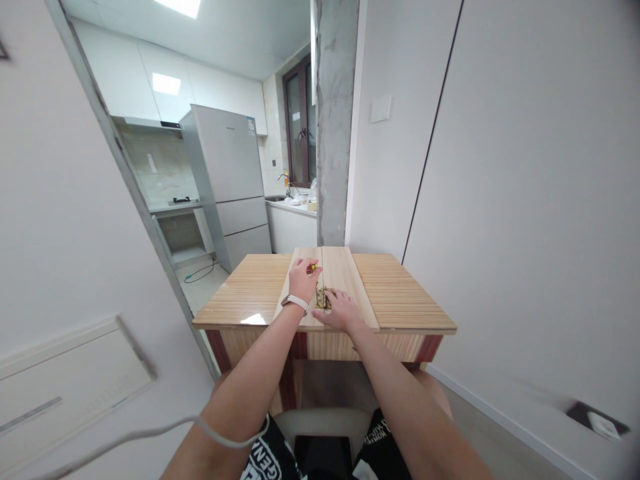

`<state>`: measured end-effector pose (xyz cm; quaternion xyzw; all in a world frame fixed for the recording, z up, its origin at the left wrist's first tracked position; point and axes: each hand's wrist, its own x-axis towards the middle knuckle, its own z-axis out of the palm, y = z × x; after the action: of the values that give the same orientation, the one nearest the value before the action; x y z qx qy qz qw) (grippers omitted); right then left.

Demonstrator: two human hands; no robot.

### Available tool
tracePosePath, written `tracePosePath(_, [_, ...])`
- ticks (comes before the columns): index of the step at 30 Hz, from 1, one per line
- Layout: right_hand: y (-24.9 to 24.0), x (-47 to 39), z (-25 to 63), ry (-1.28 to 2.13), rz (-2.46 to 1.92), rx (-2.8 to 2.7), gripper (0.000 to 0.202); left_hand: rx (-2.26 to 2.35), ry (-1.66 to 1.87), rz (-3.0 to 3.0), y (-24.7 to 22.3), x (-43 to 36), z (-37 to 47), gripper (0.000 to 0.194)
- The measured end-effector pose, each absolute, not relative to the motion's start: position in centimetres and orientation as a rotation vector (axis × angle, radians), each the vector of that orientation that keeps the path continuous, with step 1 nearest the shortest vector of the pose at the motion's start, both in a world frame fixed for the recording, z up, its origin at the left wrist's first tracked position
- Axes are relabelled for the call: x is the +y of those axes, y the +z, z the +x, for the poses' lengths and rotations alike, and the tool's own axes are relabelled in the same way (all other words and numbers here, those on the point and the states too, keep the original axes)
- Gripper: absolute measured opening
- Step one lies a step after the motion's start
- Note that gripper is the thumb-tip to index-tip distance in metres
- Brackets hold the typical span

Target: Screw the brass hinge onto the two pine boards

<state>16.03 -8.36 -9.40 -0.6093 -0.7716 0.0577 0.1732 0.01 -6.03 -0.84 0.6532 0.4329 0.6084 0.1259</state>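
Observation:
Two pale wooden boards [345, 263] lie side by side on a striped wooden table [400, 287], with a narrow seam between them. A brass-coloured metal hinge [320, 297] rests across the seam near the front. My left hand [303, 277], wearing a watch with a light band, pinches a small yellow and black tool above the boards, just beyond the hinge. My right hand [341, 309] is spread low at the hinge's right side, its fingers touching the hinge and the board.
A grey fridge [230, 157] and a kitchen counter with a sink [295, 223] stand beyond the table at left. A white wall [500, 200] rises at right. A pale cable [170, 423] crosses near my left forearm.

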Motion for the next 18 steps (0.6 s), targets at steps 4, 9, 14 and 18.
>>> tracePosePath(4, [-9.40,-8.43,16.02,0.159,-1.719,-2.190,0.100,1.291,1.730,1.931,-0.76,-5.73,0.09,0.016])
tracePosePath(9, [-9.52,-8.34,16.05,0.151,-1.714,-2.181,0.101,1.212,1.660,1.957,-0.47,-5.45,0.19,0.016])
tracePosePath(14, [-9.54,-8.34,16.08,0.138,-1.708,-2.178,0.100,1.227,1.699,1.907,-0.68,-5.50,0.18,0.026])
tracePosePath(18, [-9.50,-8.31,16.07,0.150,-1.732,-2.174,0.098,1.269,1.746,1.918,-1.02,-5.72,0.23,0.014])
